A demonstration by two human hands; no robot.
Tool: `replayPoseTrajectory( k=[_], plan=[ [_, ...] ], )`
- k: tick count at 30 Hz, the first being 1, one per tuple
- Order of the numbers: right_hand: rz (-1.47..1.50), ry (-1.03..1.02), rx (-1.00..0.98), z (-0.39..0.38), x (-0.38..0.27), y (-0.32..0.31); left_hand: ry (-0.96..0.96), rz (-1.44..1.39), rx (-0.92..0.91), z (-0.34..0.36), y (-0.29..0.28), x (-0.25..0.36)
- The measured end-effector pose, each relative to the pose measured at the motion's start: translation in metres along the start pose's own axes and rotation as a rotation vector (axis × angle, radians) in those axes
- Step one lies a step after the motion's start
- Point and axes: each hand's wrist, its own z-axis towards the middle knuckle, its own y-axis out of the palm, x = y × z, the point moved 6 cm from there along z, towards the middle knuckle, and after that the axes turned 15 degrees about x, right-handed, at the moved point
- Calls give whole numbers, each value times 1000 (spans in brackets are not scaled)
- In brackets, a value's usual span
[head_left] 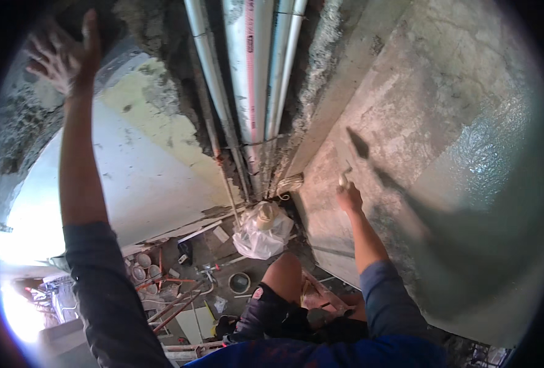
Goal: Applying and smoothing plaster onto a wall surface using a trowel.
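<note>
High at the upper left, my left hand (66, 61) is raised with its fingers spread, by the dark rough masonry (26, 122); whether the palm presses on it I cannot tell. My right hand (349, 197) is closed around the pale handle of a trowel (344, 180). Its thin grey blade points up and away, close to the plastered wall (401, 104) on the right, and is hard to pick out from the surface. A dark shadow of the hand and tool falls on that wall. Farther right, a patch of the plaster (483, 153) shines wet.
Vertical pipes (244, 67) run down the corner between the walls. Below them stands a white plastic bag (262, 236). Tools, rods, a round bucket (239, 283) and debris litter the floor far below. My bent knee (284, 276) shows at the lower middle.
</note>
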Motion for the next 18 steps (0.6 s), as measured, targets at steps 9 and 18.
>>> replayPoseTrajectory(
  k=[9,18],
  plan=[
    [452,-160,153,-120,-47,-85,-42,15,-93,2,-4,3],
    [745,-179,160,-96,-167,-83,34,214,-147,15,-12,2]
  ],
)
